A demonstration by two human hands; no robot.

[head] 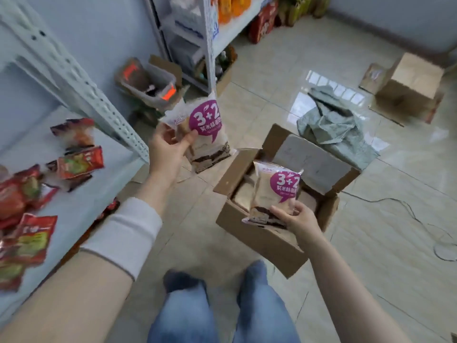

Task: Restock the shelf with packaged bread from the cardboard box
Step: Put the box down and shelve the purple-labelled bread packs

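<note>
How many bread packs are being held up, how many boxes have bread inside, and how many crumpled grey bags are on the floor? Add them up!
Bread packs held up: 2 (left-hand pack, right-hand pack)
Cardboard box with bread: 1
Crumpled grey bag: 1
Total: 4

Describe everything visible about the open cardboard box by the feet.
The box is plain brown cardboard, sitting on the tiled floor with its flaps open; the far flap shows a pale inner face. Wrapped bread packs lie inside. The right hand holds one pack over the opening; contact with the box is unclear.
</note>
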